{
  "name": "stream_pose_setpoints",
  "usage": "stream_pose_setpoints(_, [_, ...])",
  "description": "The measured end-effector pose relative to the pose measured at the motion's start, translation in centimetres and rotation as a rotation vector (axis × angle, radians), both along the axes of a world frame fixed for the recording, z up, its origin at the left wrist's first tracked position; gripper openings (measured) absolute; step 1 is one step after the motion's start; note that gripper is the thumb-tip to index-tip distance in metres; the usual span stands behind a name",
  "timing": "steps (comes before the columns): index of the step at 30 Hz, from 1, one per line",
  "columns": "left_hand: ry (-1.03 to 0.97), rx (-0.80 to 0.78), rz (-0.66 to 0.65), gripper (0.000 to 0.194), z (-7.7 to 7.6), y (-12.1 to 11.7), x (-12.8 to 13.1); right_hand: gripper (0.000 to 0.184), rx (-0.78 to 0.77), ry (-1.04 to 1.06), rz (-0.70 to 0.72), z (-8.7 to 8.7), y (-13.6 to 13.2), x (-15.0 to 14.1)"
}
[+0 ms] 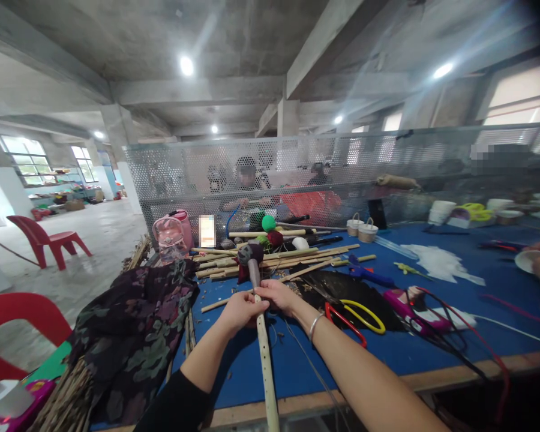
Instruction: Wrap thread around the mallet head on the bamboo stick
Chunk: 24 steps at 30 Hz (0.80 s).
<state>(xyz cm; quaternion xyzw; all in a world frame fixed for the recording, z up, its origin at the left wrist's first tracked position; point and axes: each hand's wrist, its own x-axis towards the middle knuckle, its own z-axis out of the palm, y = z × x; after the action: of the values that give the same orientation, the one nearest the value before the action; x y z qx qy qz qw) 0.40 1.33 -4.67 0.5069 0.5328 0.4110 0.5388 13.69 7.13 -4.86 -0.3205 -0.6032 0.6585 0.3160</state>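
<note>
One stick is grasped by both the left hand and the right hand, above the near edge of the bench. Scissors are laid right of the hands; a cloth is draped over the left edge.

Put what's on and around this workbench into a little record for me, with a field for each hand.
Left hand: gripping a pale stick with holes
Right hand: fingers on the same stick, nearer its grey upper part
Work surface: blue tabletop
Right side: scissors with red and yellow handles
Left side: camouflage cloth
Beyond hands: thin sticks, green ball
Backdrop: perforated metal screen
</note>
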Motion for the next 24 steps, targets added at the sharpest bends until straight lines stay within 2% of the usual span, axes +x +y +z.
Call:
stream_pose_setpoints(3, [0.003, 0.025, 0.017, 0.044, 0.2, 0.0, -0.1, 0.036, -0.024, 0.02, 0.005, 0.2, -0.1, 0.1])
stream_pose_setpoints(8, [-0.156, -0.03, -0.147, 0.035, 1.5, -0.6, -0.5, 0.037, -0.058, 0.063, 0.074, 0.2, 0.2, 0.6])
stream_pose_setpoints(12, [-0.289, -0.124, -0.205, 0.032, 2.3, -1.0, -0.7, 0.036, -0.083, 0.103, 0.106, 0.0, 0.6, 0.9])
stream_pose_setpoints(17, [-0.306, -0.136, -0.261, 0.03, 1.7, -0.9, -0.8, 0.034, -0.153, 0.091, 0.176, -0.1, 0.7, 1.3])
stream_pose_setpoints(21, [-0.333, -0.099, -0.267, 0.029, 1.1, -0.7, -0.5, 0.03, -0.09, 0.127, 0.174, 0.2, 0.7, 1.4])
stream_pose_setpoints(24, [-0.366, -0.059, -0.254, 0.03, 1.3, -0.7, -0.2, 0.029, -0.085, 0.191, 0.21, 0.7, 0.5, 1.4])
